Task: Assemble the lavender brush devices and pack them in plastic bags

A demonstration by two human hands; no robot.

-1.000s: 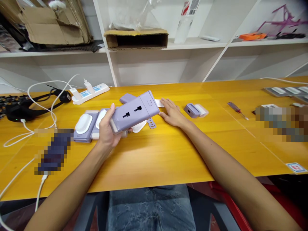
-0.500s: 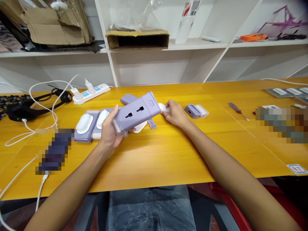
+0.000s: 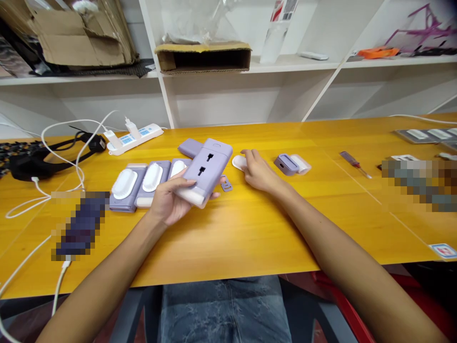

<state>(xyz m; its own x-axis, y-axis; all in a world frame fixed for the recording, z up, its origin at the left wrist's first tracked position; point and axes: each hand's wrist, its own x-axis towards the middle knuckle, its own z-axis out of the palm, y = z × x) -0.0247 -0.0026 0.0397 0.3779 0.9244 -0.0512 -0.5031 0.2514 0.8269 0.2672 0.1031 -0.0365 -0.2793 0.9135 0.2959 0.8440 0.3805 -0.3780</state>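
Observation:
My left hand (image 3: 171,202) grips a lilac socket adapter (image 3: 203,171) by its near white end, holding it just above the yellow table (image 3: 250,228), socket holes facing up. My right hand (image 3: 257,170) rests on the table to its right, fingers curled on a small white oval cap (image 3: 238,162). A small lilac flat tab (image 3: 226,184) lies between my hands. Behind my left hand sits a row of lilac adapter bodies with white oval caps (image 3: 135,183). Another lilac piece (image 3: 190,147) lies behind the held adapter.
A lilac and white small part (image 3: 292,164) lies right of my right hand, a screwdriver (image 3: 354,164) further right. A white power strip (image 3: 134,137) with cables and a black device (image 3: 32,164) sit at the left. White shelves with cardboard boxes (image 3: 203,57) stand behind.
My left hand has turned the adapter so it points away from me and lowered it slightly. My right hand closed its fingers on the white cap beside it.

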